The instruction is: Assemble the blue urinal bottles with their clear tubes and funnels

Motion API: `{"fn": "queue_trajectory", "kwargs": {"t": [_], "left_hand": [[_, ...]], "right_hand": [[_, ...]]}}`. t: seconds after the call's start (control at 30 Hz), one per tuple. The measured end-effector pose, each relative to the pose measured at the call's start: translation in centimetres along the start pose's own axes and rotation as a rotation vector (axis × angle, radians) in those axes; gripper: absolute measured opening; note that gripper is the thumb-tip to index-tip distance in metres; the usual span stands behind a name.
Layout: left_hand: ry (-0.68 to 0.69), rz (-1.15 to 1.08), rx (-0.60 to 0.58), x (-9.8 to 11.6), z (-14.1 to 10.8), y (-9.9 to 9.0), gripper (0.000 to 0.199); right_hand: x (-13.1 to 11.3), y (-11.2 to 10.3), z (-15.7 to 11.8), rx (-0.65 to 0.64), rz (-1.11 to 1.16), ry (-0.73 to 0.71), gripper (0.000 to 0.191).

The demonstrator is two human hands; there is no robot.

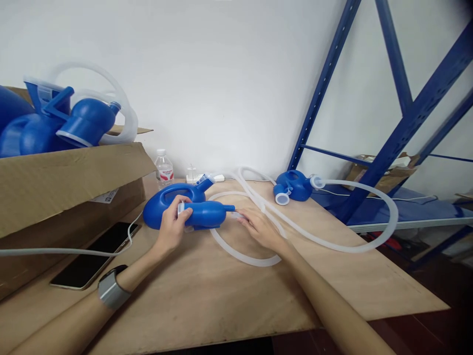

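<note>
Left hand (173,224) grips blue cup (206,214), right hand (260,227) angled inward beside its spout (229,208).

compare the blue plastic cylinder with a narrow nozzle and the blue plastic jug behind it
The cylinder is in the left hand; the jug rests on the wooden tabletop. The cylinder ends in a slim nozzle; the jug has a loop handle. Both are blue plastic.

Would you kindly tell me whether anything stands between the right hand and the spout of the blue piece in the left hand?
Nothing visible blocks it: the right hand is close beside the spout of the blue piece the left hand holds; whether they touch is unclear.
</note>
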State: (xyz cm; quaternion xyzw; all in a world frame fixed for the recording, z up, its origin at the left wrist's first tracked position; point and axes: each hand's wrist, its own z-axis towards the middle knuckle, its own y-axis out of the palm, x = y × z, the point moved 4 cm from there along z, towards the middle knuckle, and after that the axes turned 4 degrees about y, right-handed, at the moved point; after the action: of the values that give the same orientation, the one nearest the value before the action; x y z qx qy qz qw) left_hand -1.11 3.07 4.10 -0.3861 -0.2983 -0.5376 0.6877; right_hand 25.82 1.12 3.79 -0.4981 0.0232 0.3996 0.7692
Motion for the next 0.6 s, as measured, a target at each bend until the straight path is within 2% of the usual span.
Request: {"fn": "queue_trajectory", "kwargs": {"t": [0.1,0.27,0.6], "left_hand": [[0.05,0.021,0.006,0.42,-0.37,-0.15,0.026],[0.112,0.093,0.104,0.51,-0.5,-0.88,0.024],[0.135,0.098,0.058,0.59,-0.8,-0.22,0.027]], "right_hand": [[0.03,0.15,0.0,0.004,-0.033,0.008,0.031],[0.14,0.08,-0.04,0.056,-0.036,0.009,0.032],[-0.61,0.21,-0.3,-0.01,-0.049,-0.023,0.04]]}}
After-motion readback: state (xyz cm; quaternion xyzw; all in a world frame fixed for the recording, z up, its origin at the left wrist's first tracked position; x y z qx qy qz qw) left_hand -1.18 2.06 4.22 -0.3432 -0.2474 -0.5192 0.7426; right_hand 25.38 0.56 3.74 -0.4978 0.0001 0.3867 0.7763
